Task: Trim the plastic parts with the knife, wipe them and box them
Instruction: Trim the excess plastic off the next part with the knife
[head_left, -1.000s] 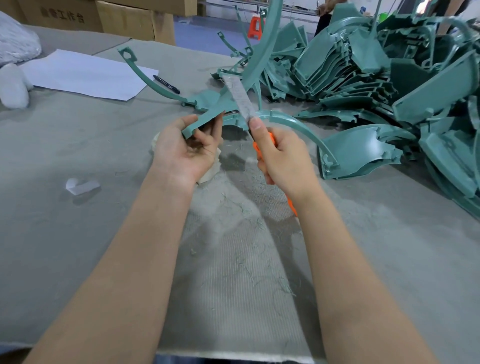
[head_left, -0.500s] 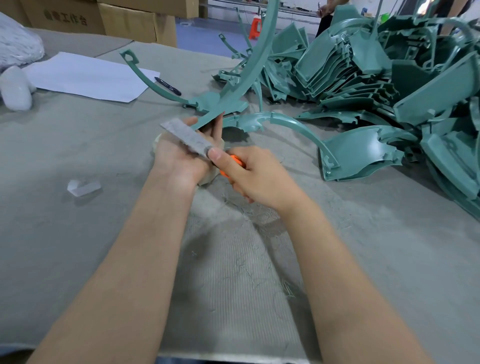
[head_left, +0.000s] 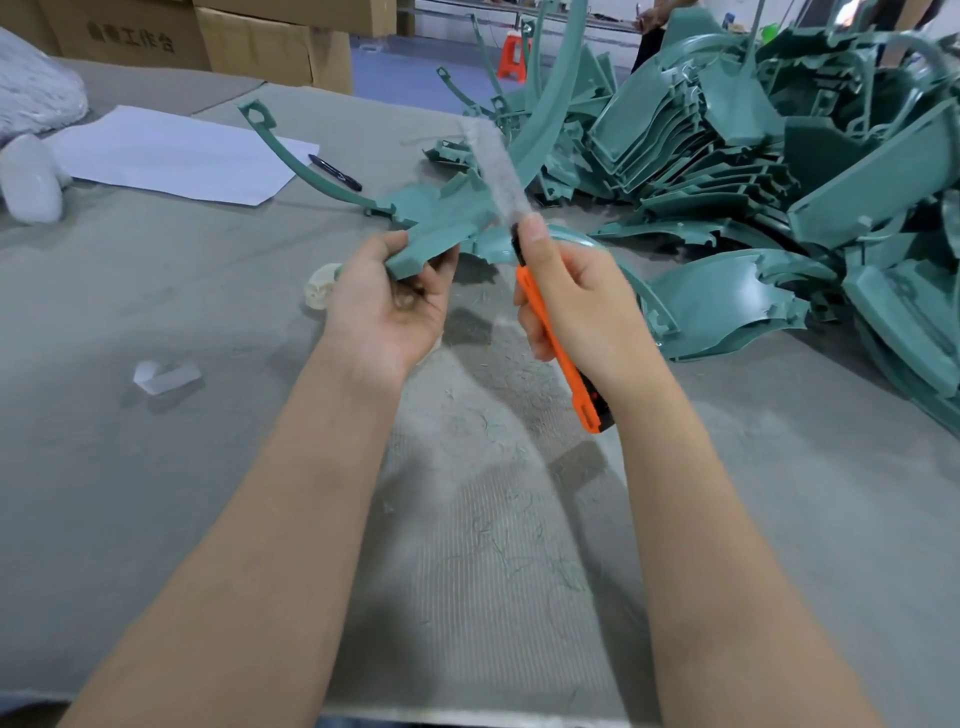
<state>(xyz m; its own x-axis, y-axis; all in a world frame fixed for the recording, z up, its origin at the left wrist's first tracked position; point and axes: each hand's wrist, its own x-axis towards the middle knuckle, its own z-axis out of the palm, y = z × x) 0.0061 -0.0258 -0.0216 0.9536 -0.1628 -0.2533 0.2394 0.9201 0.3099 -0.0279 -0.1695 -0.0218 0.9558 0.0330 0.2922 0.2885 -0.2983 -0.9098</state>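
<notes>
Green shavings (head_left: 498, 535) litter the table (head_left: 156, 519) between the forearms, so trimming looks well under way, with wiping and boxing not yet begun. The hands are apart, side by side. The left hand (head_left: 387, 306) lies palm up and pinches the near end of a green part (head_left: 436, 228). The right hand (head_left: 582, 306) is wrapped round the orange handle of the knife (head_left: 558, 353), forefinger up by the blade's root. From the left grip the part's long arm runs away and upward to the right, out of the top of view, and a thinner arm curves off to the left. The blurred blade stands just right of the part, nearly parallel to that long arm; I cannot tell whether it touches the edge. The coming cut probably runs along this axis, the right hand nearer that edge. A white wad (head_left: 322, 286) sits beyond the left hand, then paper (head_left: 171, 156) and a pen (head_left: 335, 172). Far right is a pile (head_left: 779, 156) of like parts. A carton (head_left: 130, 39) bears dark characters, too blurred to read; no other writing shows
</notes>
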